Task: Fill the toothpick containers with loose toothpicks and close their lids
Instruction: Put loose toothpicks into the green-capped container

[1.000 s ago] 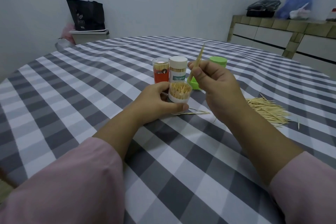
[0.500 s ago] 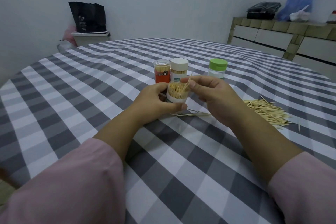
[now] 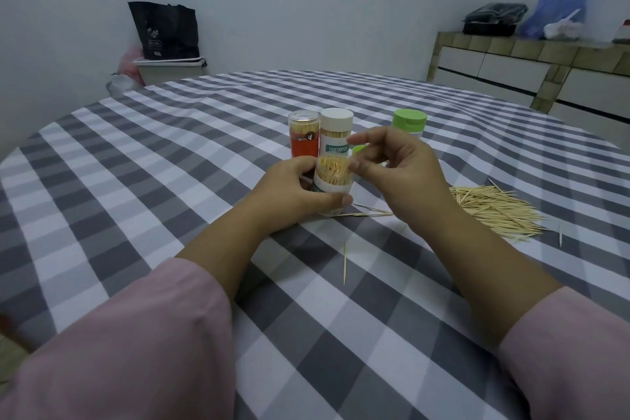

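My left hand grips an open white toothpick container, tilted toward me and packed with toothpicks. My right hand hovers at its mouth with loosely spread fingers, the thumb tip touching the toothpick ends; I see nothing pinched in it. Behind stand a red container with a clear lid, a white-lidded container and a green-lidded container. A loose green lid peeks out behind my right fingers. A pile of loose toothpicks lies to the right.
Stray toothpicks lie on the checked tablecloth: one between my forearms, a few under the held container, one far right. A black bag on a bin and a tiled counter stand beyond the table.
My right hand lowered a pinch of toothpicks into the open container and let them go; its fingers have now spread at the mouth. My left hand kept holding the container.
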